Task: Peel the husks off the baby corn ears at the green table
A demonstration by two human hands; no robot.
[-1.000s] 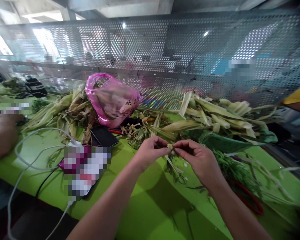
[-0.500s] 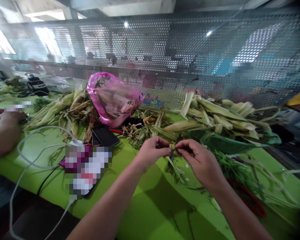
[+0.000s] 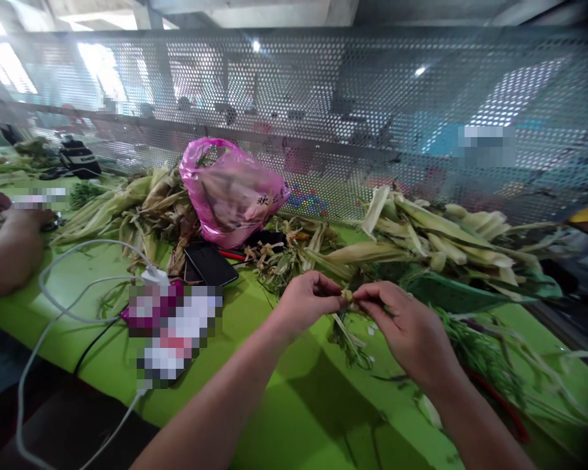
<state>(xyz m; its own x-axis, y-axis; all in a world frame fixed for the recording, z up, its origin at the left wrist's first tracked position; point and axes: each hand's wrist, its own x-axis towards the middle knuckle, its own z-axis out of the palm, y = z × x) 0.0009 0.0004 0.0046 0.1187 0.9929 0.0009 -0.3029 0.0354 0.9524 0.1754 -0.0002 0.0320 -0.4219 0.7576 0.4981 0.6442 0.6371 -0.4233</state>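
Note:
My left hand (image 3: pixel 304 301) and my right hand (image 3: pixel 406 326) meet fingertip to fingertip above the green table (image 3: pixel 294 418). Between them they pinch a small pale knot of corn husk (image 3: pixel 347 297). Thin husk strips (image 3: pixel 350 336) hang down from the knot to the table. A heap of corn husks (image 3: pixel 436 232) lies just beyond my right hand, partly over a green basket (image 3: pixel 445 294).
A pink plastic bag (image 3: pixel 232 192) stands behind a black phone (image 3: pixel 210 263). More husks (image 3: pixel 127 209) lie at the left. White cables (image 3: pixel 78 287) run to a blurred object. Another person's hand (image 3: pixel 10 245) rests at the far left. A perforated metal screen (image 3: pixel 323 111) closes the back.
Both hands have stayed together on the husk knot, with small finger shifts. The view has drifted slightly, so everything sits a little lower and to the right.

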